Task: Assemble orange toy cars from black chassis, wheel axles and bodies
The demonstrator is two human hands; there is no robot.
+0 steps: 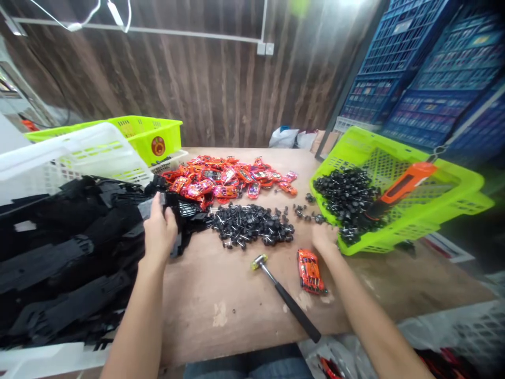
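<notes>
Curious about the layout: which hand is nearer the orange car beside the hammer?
Right. The right hand is just beyond the car; the left hand is far left, by the black parts.

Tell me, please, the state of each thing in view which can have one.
Left hand, grip unclear
Right hand, grip unclear
Hammer, lying, unheld
Single orange car, lying alone
Orange car heap, loose
Black wheel heap, loose
Right green basket, tilted, partly filled
White crate, filled with black parts
Orange-handled tool, hanging, slanted
</notes>
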